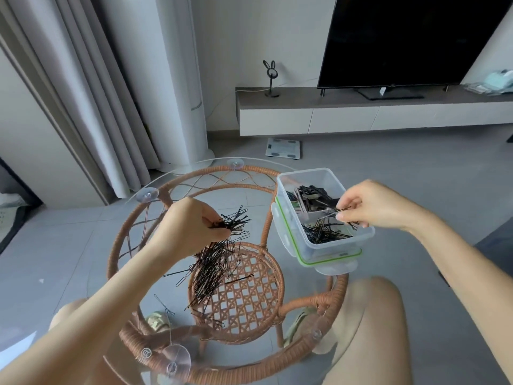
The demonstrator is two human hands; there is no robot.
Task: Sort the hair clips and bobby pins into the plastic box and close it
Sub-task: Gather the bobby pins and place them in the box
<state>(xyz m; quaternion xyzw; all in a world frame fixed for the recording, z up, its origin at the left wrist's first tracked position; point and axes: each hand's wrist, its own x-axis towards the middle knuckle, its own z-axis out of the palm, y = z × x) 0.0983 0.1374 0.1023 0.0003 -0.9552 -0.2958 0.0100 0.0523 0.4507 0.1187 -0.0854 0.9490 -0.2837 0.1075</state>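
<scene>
A clear plastic box (283, 187) stands on its green-rimmed lid (330, 259) at the right of the glass table top. Its far compartment holds dark hair clips (311, 197); its near compartment holds black bobby pins (323, 234). My right hand (369, 205) hovers over the near compartment, fingers pinched on a few bobby pins (342, 209). My left hand (191, 227) is closed on a bunch of bobby pins (236, 219) above the table's middle. Beneath it lies a large pile of loose bobby pins (211, 269) on the glass.
The round glass top rests on a rattan frame (222, 369) with suction cups (176, 357); a woven lower shelf (244, 295) shows through. One stray pin (165, 308) lies near the front left. My knees flank the table. A TV console (361, 112) and scale (283, 148) stand beyond.
</scene>
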